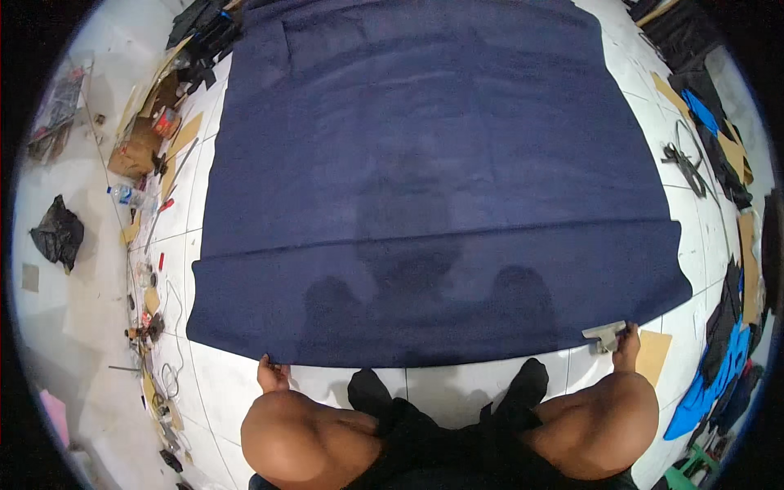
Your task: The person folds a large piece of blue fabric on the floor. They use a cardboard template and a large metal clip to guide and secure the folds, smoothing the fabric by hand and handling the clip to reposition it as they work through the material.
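Note:
A large dark blue cloth (pixel 441 163) lies spread on the white tiled floor, with a fold line running across it near my end. At the cloth's near left edge is my left hand (pixel 273 376), its fingers closed on the edge. My right hand (pixel 627 349) is at the near right edge, closed around a wide grey metal clip (pixel 605 334). The clip's flat jaw overlaps the cloth's rim. Some of the right fingers are hidden behind the clip.
My knees and dark-socked feet are just below the near edge. On the left lie a cardboard box (pixel 137 150), a plastic bottle (pixel 125 194), a black bag (pixel 59 233) and loose tools. Dark and blue fabric (pixel 709 384), cardboard (pixel 654 351) and a strap (pixel 686 167) lie right.

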### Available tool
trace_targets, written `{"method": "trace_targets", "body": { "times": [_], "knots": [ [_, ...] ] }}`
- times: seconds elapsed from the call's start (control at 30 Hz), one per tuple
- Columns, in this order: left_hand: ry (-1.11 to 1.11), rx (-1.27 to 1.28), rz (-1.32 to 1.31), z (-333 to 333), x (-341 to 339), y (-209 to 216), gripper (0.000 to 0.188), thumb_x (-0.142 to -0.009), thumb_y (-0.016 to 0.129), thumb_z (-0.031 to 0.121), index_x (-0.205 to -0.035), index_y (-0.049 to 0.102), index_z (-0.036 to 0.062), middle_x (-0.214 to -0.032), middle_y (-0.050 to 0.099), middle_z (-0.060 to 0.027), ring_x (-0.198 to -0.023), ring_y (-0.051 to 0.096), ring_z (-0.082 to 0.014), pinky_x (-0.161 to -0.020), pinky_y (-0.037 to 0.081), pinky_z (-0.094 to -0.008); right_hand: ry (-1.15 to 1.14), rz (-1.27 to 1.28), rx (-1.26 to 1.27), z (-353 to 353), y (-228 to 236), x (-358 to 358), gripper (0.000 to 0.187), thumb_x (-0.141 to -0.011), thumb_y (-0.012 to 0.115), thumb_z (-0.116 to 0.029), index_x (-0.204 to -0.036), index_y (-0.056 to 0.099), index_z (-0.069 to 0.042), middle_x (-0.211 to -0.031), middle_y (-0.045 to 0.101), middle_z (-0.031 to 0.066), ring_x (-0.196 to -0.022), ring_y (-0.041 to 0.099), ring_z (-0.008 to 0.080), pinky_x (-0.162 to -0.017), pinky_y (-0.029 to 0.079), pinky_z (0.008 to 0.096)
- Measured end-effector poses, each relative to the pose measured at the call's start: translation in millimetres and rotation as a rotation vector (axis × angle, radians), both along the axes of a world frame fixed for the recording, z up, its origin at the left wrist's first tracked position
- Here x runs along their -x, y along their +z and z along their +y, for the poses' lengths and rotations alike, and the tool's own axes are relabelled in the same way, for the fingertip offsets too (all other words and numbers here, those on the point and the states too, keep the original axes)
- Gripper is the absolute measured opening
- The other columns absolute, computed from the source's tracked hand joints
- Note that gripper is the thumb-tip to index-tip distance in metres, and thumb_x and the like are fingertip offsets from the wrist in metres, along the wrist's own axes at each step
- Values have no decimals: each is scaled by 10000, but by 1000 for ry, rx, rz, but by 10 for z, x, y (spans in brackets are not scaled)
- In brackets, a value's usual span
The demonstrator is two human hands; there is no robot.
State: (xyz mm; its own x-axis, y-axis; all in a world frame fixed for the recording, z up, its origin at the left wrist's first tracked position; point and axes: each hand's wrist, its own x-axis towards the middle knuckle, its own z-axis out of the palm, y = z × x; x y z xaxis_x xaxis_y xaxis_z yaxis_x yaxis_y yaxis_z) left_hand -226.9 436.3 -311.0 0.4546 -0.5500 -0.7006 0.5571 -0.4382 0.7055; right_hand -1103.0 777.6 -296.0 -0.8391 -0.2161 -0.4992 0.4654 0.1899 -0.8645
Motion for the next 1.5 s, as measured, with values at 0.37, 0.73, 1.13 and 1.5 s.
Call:
{"method": "trace_targets", "body": {
  "times": [0.37,0.73,1.13,1.5],
  "knots": [
    [-97,200,-335,-573,221,2199,368,-804,689,336,-1074,561,121,-969,594,-42,-819,558,-155,-742,474,-264,320,280,-14,-681,2214,220,580,-953,508,-319,-1426,341,-26,-1283,544,134,-1055,598,268,-924,476,436],
    [-1155,567,-1673,-1240,1835,1190,452,-845,645,381,-1070,637,-11,-1164,581,-269,-1088,533,-423,-994,354,-518,846,1510,-622,-2529,1221,-1437,379,-856,637,-340,-1076,626,-31,-1101,591,177,-1083,535,340,-929,361,502],
    [-1252,255,-1537,-993,1790,633,727,-915,522,492,-1436,330,23,-1512,184,-284,-1397,155,-457,-1113,122,-577,1058,926,-302,-2758,983,-1526,517,-846,679,-337,-1206,564,16,-1207,571,235,-1144,519,383,-1009,369,436],
    [-132,10,-138,-1612,935,570,400,-903,631,366,-902,543,-23,-692,506,-83,-530,516,-194,-452,502,-273,142,-119,126,-2286,222,-832,439,-900,618,-435,-1087,555,-43,-767,598,49,-584,538,144,-490,445,262]
  ]
}}
